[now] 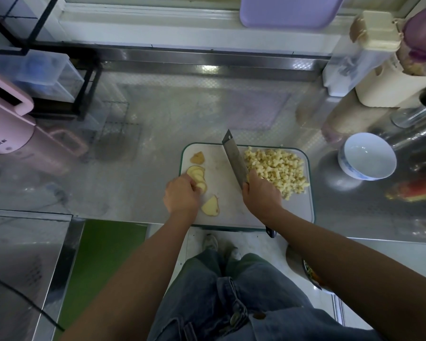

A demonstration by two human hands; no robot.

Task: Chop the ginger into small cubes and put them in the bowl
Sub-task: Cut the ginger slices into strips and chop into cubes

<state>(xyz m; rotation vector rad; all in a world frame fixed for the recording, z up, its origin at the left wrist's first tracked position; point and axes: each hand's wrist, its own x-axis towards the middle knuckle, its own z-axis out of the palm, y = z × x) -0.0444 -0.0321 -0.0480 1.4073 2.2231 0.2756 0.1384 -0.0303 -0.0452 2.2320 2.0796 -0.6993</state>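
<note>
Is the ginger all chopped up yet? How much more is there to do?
Done: a big pile of cubes lies on the right of the cutting board. In hand: the right hand grips the cleaver, and the left hand holds the fanned slices steady. Left: those slices and two loose pieces need cubing, and the bowl is empty, so everything must go in.
</note>
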